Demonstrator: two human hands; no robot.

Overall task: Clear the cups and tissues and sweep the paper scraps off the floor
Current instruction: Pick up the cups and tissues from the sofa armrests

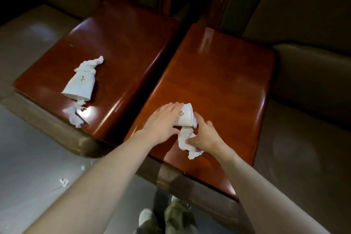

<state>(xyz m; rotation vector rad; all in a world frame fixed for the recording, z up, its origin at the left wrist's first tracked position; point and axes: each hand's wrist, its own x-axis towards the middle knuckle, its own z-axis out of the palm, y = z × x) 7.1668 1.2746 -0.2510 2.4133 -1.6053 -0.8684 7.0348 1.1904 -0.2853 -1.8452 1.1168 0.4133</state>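
Paper scraps (64, 182) are noted on the grey floor (28, 157), nearest, left of the forearms. On the right desk (218, 81), near its front edge, a paper cup (185, 118) is lying on its side. The left grip (163, 119) is laid over it, fingers nearly straight. A crumpled tissue (183, 138) at the cup's mouth is pinched by the right grip (205, 137). Farther off, on the left desk (123, 43), a second cup (79, 85) is tipped over, with loose tissues (75, 118) bunched at both its ends.
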